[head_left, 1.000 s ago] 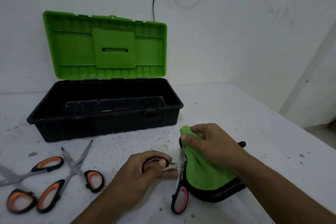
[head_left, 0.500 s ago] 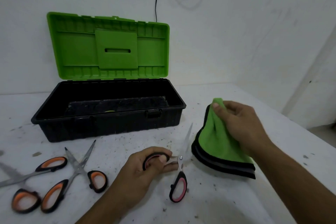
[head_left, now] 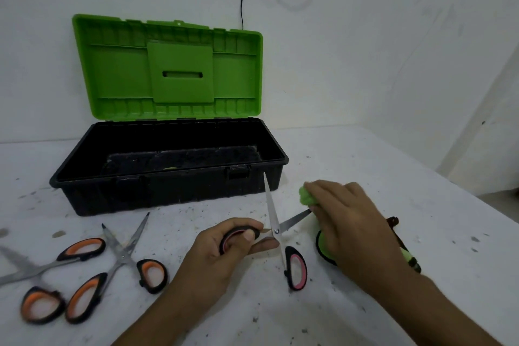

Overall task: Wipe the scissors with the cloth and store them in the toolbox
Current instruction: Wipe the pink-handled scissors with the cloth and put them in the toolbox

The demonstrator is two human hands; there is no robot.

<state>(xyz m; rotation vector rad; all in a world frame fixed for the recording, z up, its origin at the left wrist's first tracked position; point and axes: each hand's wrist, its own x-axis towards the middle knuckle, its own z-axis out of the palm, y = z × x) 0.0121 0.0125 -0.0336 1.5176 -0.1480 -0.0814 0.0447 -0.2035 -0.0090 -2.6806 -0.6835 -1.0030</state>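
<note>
Before the toolbox (head_left: pixel 168 191), orange scissors (head_left: pixel 123 254) lie leftward. Left hand (head_left: pixel 219 261) grips pink scissors (head_left: pixel 276 231) by a loop. Right hand (head_left: pixel 351 225), earlier clear, now pinches cloth (head_left: pixel 306 196) onto one blade.

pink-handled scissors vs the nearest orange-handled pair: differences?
Handle lining: pink scissors pink, orange scissors orange.
Hold: left hand grips one loop of the pink scissors; the orange scissors lie untouched on the table.
Wiping: right hand holds the cloth at one blade tip of the pink scissors; no cloth touches the orange scissors.
Shared: black handle rims, blades spread open, both outside the toolbox.
</note>
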